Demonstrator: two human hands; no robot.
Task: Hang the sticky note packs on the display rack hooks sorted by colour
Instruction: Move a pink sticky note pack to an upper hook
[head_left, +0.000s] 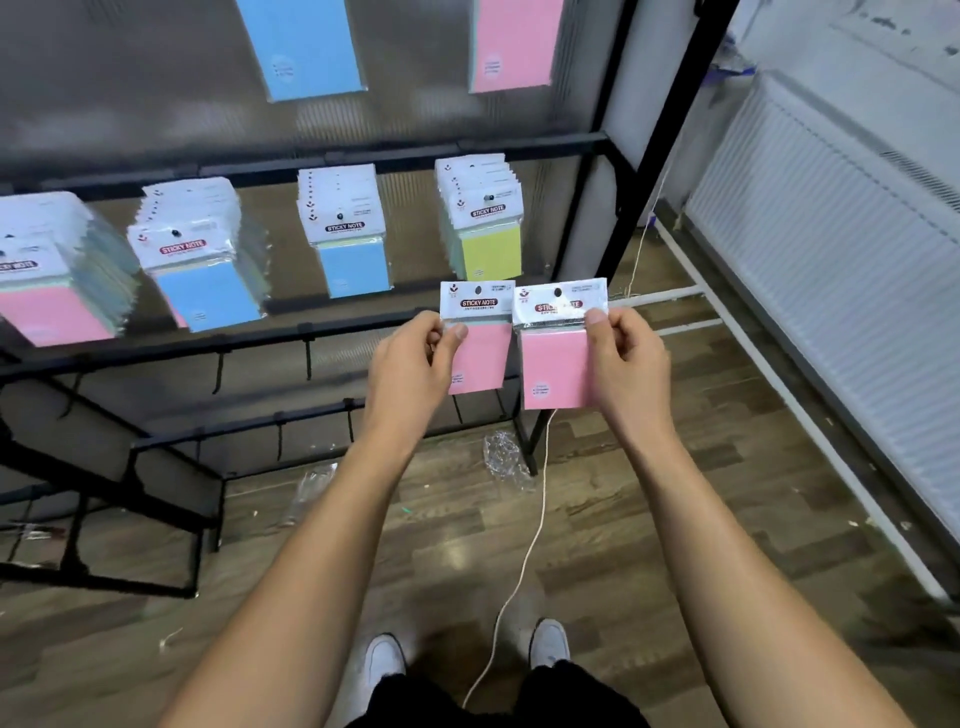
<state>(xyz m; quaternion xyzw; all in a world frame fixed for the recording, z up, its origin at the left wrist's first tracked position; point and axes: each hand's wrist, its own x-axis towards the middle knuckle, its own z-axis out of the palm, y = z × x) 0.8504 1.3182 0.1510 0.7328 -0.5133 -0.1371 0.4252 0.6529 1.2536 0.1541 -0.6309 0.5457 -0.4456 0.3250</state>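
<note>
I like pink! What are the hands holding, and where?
Left hand pinches one pink pack at its left edge; right hand pinches another pink pack at its right edge.

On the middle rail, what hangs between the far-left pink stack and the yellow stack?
In the head view, two stacks of blue packs hang between the pink stack and the yellow stack, each on its own hook.

2 packs (517, 345) side by side in hands (519, 364), before rack (332, 163), below hung packs (343, 228).
</note>
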